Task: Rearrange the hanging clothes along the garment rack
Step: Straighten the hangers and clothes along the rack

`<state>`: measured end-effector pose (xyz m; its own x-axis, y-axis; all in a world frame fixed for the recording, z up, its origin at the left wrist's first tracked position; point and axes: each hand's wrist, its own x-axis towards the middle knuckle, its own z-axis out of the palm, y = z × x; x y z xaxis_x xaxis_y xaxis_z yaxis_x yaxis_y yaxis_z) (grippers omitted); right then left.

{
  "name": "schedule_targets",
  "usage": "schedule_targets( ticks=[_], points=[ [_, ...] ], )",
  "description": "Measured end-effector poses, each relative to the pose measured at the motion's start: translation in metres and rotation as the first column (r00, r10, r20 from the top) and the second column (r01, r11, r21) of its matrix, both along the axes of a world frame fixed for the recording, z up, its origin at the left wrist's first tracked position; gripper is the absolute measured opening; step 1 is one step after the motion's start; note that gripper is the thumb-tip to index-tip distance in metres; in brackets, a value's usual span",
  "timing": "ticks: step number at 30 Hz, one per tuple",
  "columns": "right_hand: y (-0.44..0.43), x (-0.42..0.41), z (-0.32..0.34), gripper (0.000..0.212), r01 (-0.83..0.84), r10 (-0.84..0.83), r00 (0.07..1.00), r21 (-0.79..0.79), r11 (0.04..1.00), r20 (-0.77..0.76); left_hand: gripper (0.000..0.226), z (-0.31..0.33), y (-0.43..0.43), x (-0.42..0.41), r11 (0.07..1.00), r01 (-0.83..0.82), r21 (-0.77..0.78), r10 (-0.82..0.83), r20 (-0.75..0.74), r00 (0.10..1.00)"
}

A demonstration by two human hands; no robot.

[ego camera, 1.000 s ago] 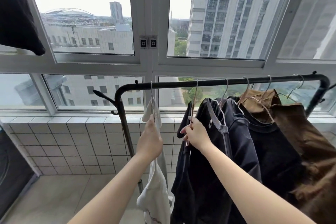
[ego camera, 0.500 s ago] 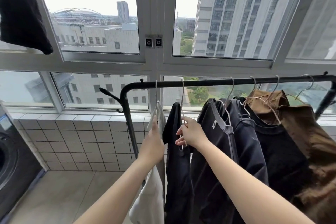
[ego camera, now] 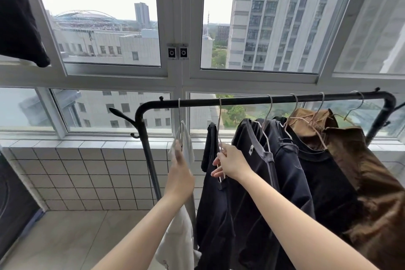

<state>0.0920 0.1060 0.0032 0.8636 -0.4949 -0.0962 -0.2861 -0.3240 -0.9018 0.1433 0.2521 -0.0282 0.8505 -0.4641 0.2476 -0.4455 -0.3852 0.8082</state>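
A black garment rack (ego camera: 247, 101) runs across the middle, in front of the window. At its left end hangs a white garment (ego camera: 186, 151) on a wire hanger; my left hand (ego camera: 180, 176) grips it just below the hook. Beside it hangs a dark garment (ego camera: 215, 204), and my right hand (ego camera: 230, 163) pinches its thin metal hanger (ego camera: 219, 125). Further right hang a dark top with grey trim (ego camera: 258, 182), a black top (ego camera: 322, 173) and a brown jacket (ego camera: 372, 182), bunched close together.
The rack's left post (ego camera: 145, 149) with its coat hooks stands before a low white-tiled wall (ego camera: 87, 173). A dark cloth (ego camera: 19, 24) hangs at the top left. A dark appliance (ego camera: 11, 204) sits at the left edge. Beige floor tiles (ego camera: 65, 239) lie below.
My right hand has slid the dark garment on its hanger leftward along the rail, away from the bunched clothes. My left hand has stayed on the white garment.
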Motion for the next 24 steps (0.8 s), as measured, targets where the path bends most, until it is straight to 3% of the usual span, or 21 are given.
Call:
schedule_targets(
  ticks=[2, 4, 6, 10, 12, 14, 17, 24],
  points=[
    [-0.001, -0.001, 0.001, 0.025, 0.005, -0.004, 1.000, -0.056, 0.998, 0.016, 0.093, 0.003, -0.002, -0.002, 0.997, -0.051, -0.060, 0.058, 0.128, 0.990],
    [-0.009, -0.004, 0.005, 0.037, 0.058, -0.051, 0.997, -0.166, 0.984, 0.050, 0.091, 0.005, -0.005, -0.001, 0.995, -0.036, -0.089, 0.064, 0.332, 0.941],
    [-0.023, -0.012, 0.010, 0.036, 0.161, -0.129, 0.984, -0.303, 0.939, 0.123, 0.084, 0.008, -0.011, -0.003, 0.998, 0.038, -0.053, -0.012, 0.418, 0.908],
    [-0.056, -0.033, 0.018, 0.027, 0.425, -0.263, 0.889, -0.462, 0.778, 0.374, 0.071, 0.014, -0.031, -0.023, 0.994, 0.108, 0.016, -0.108, 0.298, 0.948],
    [-0.068, -0.041, 0.015, 0.035, 0.497, -0.347, 0.860, -0.462, 0.735, 0.374, 0.073, 0.013, -0.041, -0.029, 0.993, 0.110, 0.045, -0.116, 0.154, 0.981],
    [-0.077, -0.047, 0.009, 0.050, 0.452, -0.391, 0.892, -0.442, 0.775, 0.228, 0.077, 0.006, -0.049, -0.030, 0.990, 0.133, 0.056, -0.132, -0.009, 0.991],
    [-0.078, -0.052, -0.001, 0.057, 0.236, -0.253, 0.967, -0.364, 0.901, 0.000, 0.079, -0.007, -0.057, -0.031, 0.977, 0.188, 0.096, -0.173, -0.147, 0.974],
    [-0.071, -0.046, -0.005, 0.055, 0.152, -0.163, 0.987, -0.402, 0.903, 0.008, 0.080, -0.016, -0.065, -0.033, 0.971, 0.205, 0.123, -0.180, -0.185, 0.966]
  ],
)
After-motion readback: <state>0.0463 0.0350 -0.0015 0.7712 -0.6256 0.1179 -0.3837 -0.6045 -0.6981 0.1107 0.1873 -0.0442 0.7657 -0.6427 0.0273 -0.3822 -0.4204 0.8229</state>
